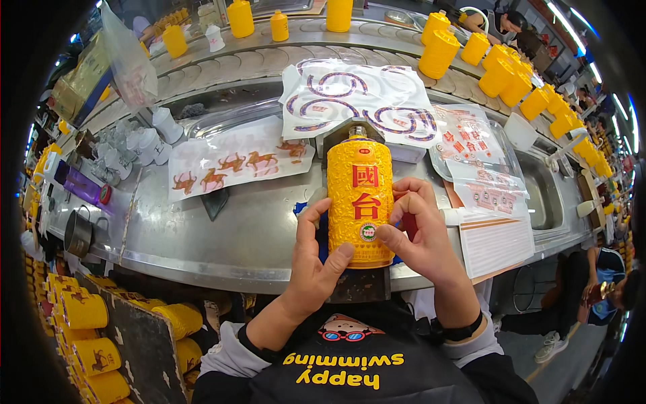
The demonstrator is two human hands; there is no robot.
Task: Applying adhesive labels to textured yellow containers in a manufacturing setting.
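Note:
A yellow embossed bottle [341, 195] with large red characters lies in front of me, its narrow neck pointing away. Against its lower left side is my left hand [311, 262], thumb on the front near the base and fingers along the edge. My right hand [425, 236] is on the other side, fingers bent, its thumb touching the edge of a small round green and white decal [368, 232]. Beneath the bottle is a dark stand [360, 286] with bits of blue cloth at the sides. The bottle's underside is hidden.
Decal sheets lie around: purple curves [350, 101], brown horses [235, 163], red characters [465, 138]. White cups [151, 145] and a purple bottle [82, 185] stand left. A sink [540, 195] is at right. Yellow bottles [439, 54] line the conveyor [262, 57]; co-workers sit beyond.

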